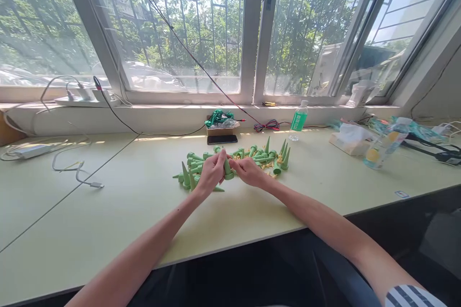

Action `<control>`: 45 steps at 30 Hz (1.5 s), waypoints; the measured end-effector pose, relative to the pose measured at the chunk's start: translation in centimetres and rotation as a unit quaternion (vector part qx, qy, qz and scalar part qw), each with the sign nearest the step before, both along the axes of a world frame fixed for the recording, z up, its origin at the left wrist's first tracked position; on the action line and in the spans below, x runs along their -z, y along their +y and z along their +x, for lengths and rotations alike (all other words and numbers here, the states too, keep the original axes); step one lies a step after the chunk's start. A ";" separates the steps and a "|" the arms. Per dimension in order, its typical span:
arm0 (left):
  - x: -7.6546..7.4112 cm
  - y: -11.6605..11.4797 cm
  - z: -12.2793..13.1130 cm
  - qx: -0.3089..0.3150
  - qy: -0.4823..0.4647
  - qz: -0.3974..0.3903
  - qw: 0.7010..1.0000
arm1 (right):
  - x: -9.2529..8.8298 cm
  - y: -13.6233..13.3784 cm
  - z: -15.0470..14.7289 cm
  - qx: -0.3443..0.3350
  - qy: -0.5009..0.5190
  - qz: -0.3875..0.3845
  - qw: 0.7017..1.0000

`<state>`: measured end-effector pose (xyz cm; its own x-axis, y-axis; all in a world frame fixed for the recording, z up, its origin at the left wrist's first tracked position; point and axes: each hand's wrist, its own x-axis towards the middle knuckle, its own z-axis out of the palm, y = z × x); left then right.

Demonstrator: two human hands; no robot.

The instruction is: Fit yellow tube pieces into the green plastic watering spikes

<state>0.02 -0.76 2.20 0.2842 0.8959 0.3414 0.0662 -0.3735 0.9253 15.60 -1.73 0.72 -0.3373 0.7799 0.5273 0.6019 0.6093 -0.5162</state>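
My left hand [215, 169] is closed around a green plastic spike [228, 171], whose wide capped end points down toward me. Close beside it, my right hand [249, 171] has its fingers pinched together at the spike's side; whatever lies between those fingertips is too small to make out. Around both hands lies a pile of similar green spikes [195, 168], some standing on their caps with tips up, others on their sides. Small yellowish pieces [268, 167] are scattered among the spikes on the right.
Behind the pile are a black phone [222, 139] and a small box [221, 130] with green material. A green-labelled bottle [298, 121], a tissue box [348, 142] and another bottle [387, 144] stand right. Cables [77, 168] lie left on the table [118, 220].
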 end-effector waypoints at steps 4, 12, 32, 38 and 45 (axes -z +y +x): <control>0.0 -0.1 0.0 -0.010 0.025 0.043 0.999 | 0.1 0.2 0.0 0.014 0.008 0.004 1.000; -0.6 0.0 0.2 0.004 -0.045 -0.030 0.999 | -0.6 -0.3 -0.2 0.021 0.057 0.010 0.998; -0.1 -0.7 0.4 -0.034 0.030 0.099 0.994 | -0.2 0.0 -0.3 0.030 0.106 -0.002 0.994; 0.1 -0.7 0.4 -0.029 0.038 0.098 0.994 | 0.2 0.4 -0.4 0.052 0.100 -0.004 0.994; 0.0 -1.2 0.3 -0.033 0.149 0.252 0.956 | 0.2 0.4 -0.4 0.059 0.087 -0.087 0.991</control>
